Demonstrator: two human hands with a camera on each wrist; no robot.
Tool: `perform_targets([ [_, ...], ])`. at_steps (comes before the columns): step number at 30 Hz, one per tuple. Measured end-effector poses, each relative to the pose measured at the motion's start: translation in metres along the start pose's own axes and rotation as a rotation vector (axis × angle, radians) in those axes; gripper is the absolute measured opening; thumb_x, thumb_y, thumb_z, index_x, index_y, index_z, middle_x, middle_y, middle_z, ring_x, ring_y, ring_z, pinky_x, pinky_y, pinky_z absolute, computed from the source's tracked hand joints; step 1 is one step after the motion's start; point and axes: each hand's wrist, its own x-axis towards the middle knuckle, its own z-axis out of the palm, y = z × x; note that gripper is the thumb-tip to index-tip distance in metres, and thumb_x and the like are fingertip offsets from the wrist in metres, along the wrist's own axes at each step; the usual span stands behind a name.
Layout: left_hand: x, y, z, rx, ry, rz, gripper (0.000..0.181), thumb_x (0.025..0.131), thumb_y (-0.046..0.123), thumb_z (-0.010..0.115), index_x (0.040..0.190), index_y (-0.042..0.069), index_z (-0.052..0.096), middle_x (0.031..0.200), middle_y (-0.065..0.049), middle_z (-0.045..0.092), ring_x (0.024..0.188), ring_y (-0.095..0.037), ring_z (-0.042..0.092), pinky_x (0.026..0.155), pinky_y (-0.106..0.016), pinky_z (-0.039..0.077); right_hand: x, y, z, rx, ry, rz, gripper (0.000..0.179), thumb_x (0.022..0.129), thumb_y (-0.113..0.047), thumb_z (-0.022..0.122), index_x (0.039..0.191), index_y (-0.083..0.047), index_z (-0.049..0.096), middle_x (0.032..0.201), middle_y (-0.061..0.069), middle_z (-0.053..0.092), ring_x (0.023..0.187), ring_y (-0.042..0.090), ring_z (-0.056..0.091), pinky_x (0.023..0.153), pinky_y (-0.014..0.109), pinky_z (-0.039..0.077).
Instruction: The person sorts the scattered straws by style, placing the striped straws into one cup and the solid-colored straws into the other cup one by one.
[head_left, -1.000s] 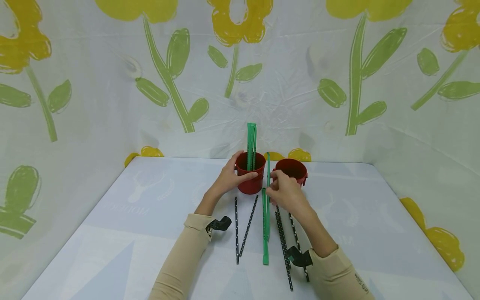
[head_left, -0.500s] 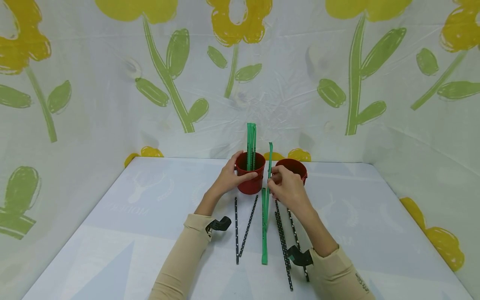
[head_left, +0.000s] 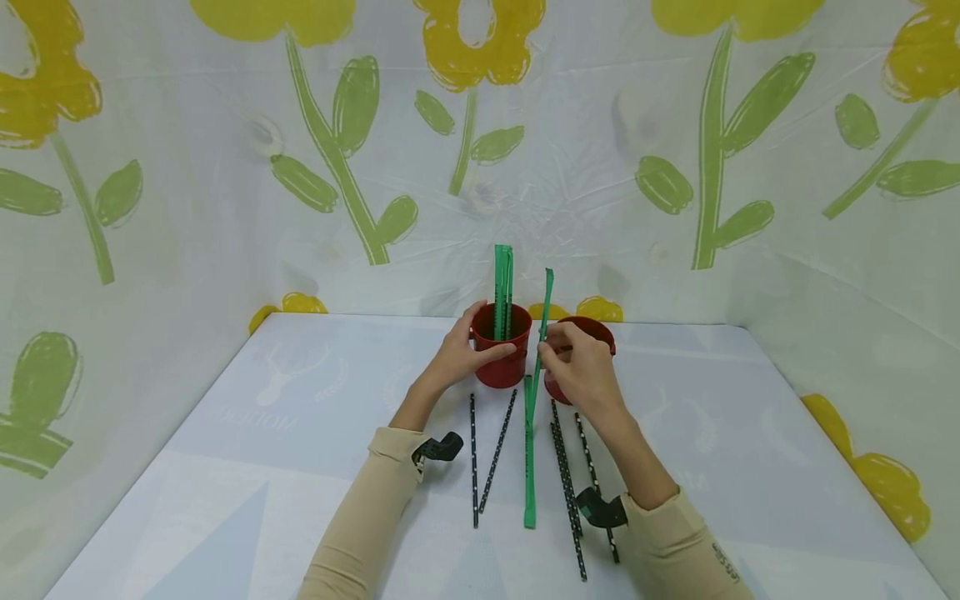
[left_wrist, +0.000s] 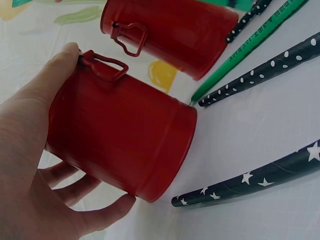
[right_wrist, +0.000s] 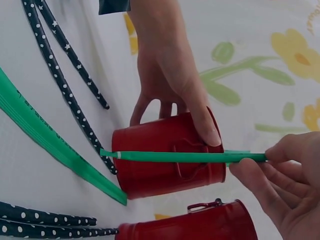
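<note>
Green straw (head_left: pixel 548 293) slants between the red left bucket (head_left: pixel 501 373) and red right bucket (right_wrist: pixel 187 227), pinched in the right hand (head_left: pixel 581 367), while the left hand (head_left: pixel 459 357) grips the left bucket, where other green straws (head_left: pixel 499 287) stand. From my remote station, I judge a light pinch best, lest the thin straw buckle, its lower end guided clear of both rims and the left bucket held steady.

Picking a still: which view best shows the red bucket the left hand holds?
Left wrist: the red bucket appears largest, its side mostly uncovered. Head shows it small, green sticks inside; right wrist, crossed by a held green stick.
</note>
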Motion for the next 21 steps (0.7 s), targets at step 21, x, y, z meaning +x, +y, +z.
perform_targets([
  [21, 0.001, -0.001, 0.001, -0.011, 0.004, 0.002, 0.091, 0.082, 0.05, 0.074, 0.154, 0.032, 0.021, 0.149, 0.003, 0.041, 0.136, -0.02, 0.042, 0.108, -0.051, 0.045, 0.038, -0.018, -0.019, 0.114, 0.158, -0.173, 0.023, 0.096, -0.013, 0.063, 0.116, -0.001, 0.062, 0.104, 0.014, 0.07, 0.085, 0.026, 0.074, 0.066, 0.026, 0.06],
])
